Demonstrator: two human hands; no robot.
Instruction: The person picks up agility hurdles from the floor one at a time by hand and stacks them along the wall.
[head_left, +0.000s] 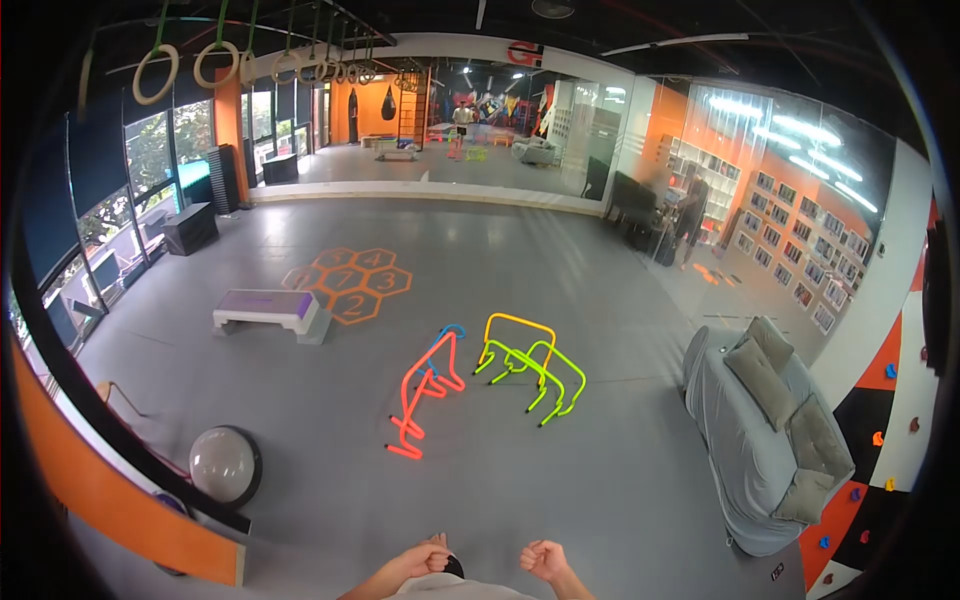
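Note:
My left hand (422,561) is at the bottom of the view in front of my waist, its fingers curled in, with nothing visible in it. To its right, my right hand (542,559) makes a loose fist and also shows nothing in its grasp. The two hands are apart. On the floor ahead stand low hurdles: red hurdles (408,383) at left with a blue hurdle (455,328) partly hidden behind them. A yellow hurdle (520,320) and lime-green hurdles (572,365) stand to the right. Neither hand touches a hurdle.
A white and purple step platform (268,306) and a grey balance dome (223,466) stand at left. Orange numbered hexagons (350,283) mark the floor. A covered sofa (745,440) with cushions is at right. Gym rings (156,75) hang overhead; a wall mirror (480,170) spans the back.

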